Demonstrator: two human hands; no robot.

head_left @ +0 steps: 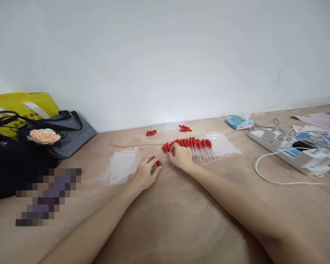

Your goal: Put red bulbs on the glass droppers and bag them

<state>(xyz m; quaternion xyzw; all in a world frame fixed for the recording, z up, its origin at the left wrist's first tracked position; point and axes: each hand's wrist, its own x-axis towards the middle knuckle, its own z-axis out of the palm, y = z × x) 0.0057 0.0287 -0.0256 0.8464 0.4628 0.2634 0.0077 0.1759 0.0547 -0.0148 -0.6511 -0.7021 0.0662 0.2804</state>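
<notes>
Red-topped thin white sticks (199, 144) lie side by side in a fanned row at the middle of the table. My right hand (181, 157) is curled in over the left part of this row. Its fingertips pinch at the red tops, and they hide what is between them. Just left of the row, my left hand (146, 173) has its thumb and fingers curved round a small red cap (158, 163), held at the tips. Beside that hand, clear plastic zip bags (123, 165) lie flat in a loose stack.
Behind the row are two small piles of red caps (151, 132) and more clear sticks (170, 128). Another zip bag (222, 145) lies to the right. Farther right are a tissue pack (239, 121) and a power strip (288, 150) with cables. Bags (74, 132) stand at left.
</notes>
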